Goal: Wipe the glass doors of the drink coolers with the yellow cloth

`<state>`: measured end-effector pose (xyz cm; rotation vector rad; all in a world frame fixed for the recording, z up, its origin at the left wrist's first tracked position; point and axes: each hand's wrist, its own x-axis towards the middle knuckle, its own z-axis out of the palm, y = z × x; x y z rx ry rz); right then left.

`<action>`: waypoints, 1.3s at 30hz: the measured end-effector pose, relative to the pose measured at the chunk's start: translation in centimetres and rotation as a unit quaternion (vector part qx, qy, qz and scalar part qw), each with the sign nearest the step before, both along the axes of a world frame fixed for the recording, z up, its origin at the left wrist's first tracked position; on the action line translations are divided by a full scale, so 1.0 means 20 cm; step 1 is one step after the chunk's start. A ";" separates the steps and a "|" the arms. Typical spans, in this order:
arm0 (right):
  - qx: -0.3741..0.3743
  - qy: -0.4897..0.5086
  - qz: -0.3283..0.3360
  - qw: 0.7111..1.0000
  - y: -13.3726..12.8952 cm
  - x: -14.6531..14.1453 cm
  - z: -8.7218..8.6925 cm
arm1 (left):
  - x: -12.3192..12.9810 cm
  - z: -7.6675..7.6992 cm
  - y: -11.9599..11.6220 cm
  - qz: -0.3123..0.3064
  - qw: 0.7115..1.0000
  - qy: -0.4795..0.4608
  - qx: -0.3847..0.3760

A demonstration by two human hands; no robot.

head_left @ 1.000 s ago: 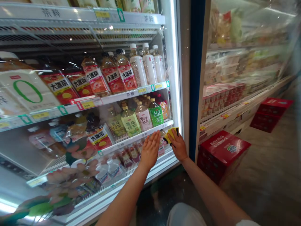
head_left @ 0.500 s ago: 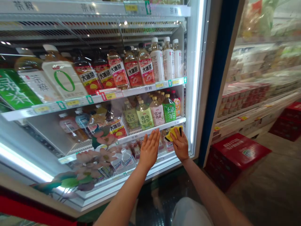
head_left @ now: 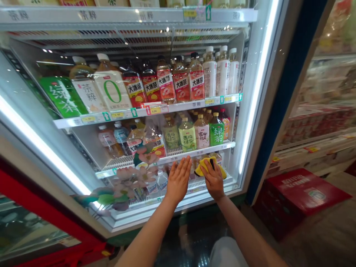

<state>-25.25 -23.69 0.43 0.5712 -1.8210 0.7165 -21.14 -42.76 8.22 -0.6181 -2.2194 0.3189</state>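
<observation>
My left hand (head_left: 179, 182) lies flat with its fingers stretched out, apparently on the glass door of a lit drinks cooler. Beside it, my right hand (head_left: 214, 181) presses a yellow cloth (head_left: 222, 171) with black edging toward the same glass, fingers bent over it. Behind the hands, the lower cooler shelf (head_left: 178, 157) carries tea bottles, among them a green bottle (head_left: 217, 131) and a pink-labelled bottle (head_left: 202, 133). Part of the bottom row is hidden by my hands and the cloth.
Flower decals (head_left: 133, 181) show on the lower left glass. A bright light strip (head_left: 261, 81) runs up the cooler's right side. At the right, a red box (head_left: 303, 189) stands on the floor beside open shelves. A red frame (head_left: 50, 211) crosses the lower left.
The view has turned left, so the cooler sits farther right in it. Both hands, with the cloth, have shifted left relative to the bottles behind the glass.
</observation>
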 end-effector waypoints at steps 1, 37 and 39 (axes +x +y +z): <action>-0.003 0.004 0.002 1.000 0.03 0.00 0.00 | 0.01 -0.01 -0.02 0.007 1.000 0.001 0.000; 0.040 0.047 0.018 0.998 -0.62 0.09 0.25 | 0.33 -0.06 -0.74 0.112 0.992 0.014 0.057; 0.023 0.036 0.014 0.999 -0.76 0.12 0.27 | 0.34 -0.06 -0.77 0.117 0.991 0.010 0.059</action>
